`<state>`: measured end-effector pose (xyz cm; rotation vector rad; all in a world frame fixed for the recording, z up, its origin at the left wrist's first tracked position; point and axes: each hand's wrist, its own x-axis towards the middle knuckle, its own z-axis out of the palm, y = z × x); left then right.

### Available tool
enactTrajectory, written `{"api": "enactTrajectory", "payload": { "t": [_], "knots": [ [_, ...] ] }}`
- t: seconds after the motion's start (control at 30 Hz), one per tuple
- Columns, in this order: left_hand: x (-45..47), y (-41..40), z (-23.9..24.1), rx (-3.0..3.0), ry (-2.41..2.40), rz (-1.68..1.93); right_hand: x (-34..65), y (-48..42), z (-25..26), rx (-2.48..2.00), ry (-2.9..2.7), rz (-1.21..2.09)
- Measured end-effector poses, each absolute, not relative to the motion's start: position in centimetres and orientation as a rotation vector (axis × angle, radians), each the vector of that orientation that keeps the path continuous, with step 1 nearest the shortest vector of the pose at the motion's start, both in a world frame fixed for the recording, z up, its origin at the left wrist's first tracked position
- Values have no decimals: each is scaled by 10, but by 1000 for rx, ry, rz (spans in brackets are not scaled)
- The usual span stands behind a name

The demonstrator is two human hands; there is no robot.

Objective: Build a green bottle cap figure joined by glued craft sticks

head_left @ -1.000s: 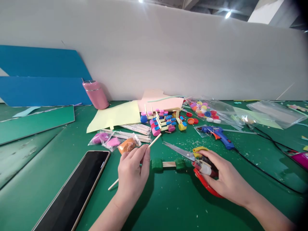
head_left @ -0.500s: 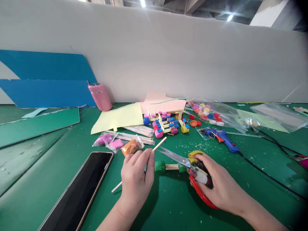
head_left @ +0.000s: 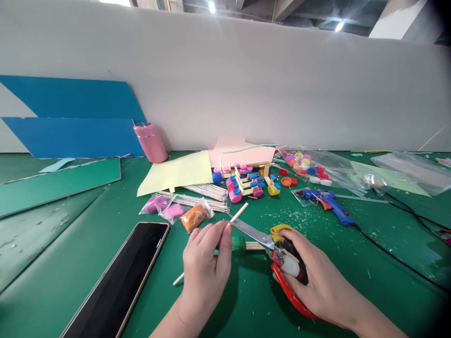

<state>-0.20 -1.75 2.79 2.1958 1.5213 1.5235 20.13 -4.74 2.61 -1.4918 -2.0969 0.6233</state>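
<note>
Between thumb and fingers, my left hand [head_left: 207,263] pinches a thin wooden stick [head_left: 240,212], which slants up to the right and sticks out below the hand too. My right hand [head_left: 313,272] grips scissors [head_left: 253,234] with one yellow and one red handle. Their blades reach left to the stick, close above my left fingertips; whether they touch the wood I cannot tell. Under the blades lies a piece with a green clay-like lump [head_left: 238,245] and pale sticks [head_left: 254,246], partly covered by the scissors and my hands.
A phone [head_left: 120,281] lies at left. Behind my hands are bagged clay [head_left: 193,217], bundled sticks [head_left: 207,202] and small colourful stick-and-cap models [head_left: 246,180]. A blue glue gun [head_left: 329,204] with a black cord lies right, near a bag of caps [head_left: 310,169]. A pink flask [head_left: 151,143] stands at the back.
The scissor blades have come to the stick and closed somewhat, as my right hand moved slightly left. My left hand still holds the stick. The whole view has shifted a little.
</note>
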Motion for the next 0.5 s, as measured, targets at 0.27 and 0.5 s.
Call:
{"api": "enactTrajectory", "payload": {
  "t": [0.27,0.5],
  "knots": [
    [-1,-20,28,2191,1486,1495,200,-51,23,-1478,-2047,704],
    [-1,-17,30,2166,1484,1477,195,-53,27,-1474,-1989,811]
  ]
}}
